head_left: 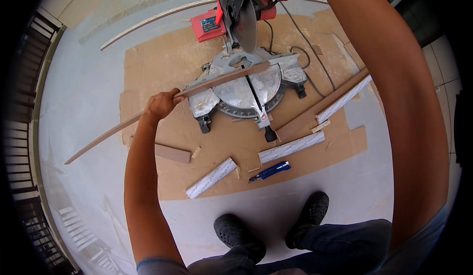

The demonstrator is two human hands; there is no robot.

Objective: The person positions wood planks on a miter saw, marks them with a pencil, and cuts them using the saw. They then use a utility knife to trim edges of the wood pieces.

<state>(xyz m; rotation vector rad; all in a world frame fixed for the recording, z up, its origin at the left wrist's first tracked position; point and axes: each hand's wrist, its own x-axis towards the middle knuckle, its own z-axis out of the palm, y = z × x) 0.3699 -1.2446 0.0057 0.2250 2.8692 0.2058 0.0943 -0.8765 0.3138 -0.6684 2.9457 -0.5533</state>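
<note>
Held the long brown strip (224,80) across the silver saw bed (202,103), set along the fence (285,58), likely for a straight backing against any swing. Spanned the slot (253,90) with it, ending a little to the right and running far out leftward beyond the bed; could not tell its support out there. Gripped it with the left hand (161,104) just past the bed's left edge, thumb and fingers clamped on the strip, probably to steady the overhang while well apart from the blade (248,29). Had the blade above the strip, apparently not touching. Reached the right arm (389,78) toward the saw's top, right hand beyond the view; could not tell the state of those fingers.

Had the saw standing on flattened cardboard (162,61), perhaps to spare the pale floor (88,102) from scuffs. Had a short brown length (172,153), a brown board (322,107) and patterned white pieces (291,147) lying around, seemingly out of the strip's way. Had a blue utility knife (270,172) near the feet, presumably handy. Stood with black clogs (236,230) apart, probably for balance.
</note>
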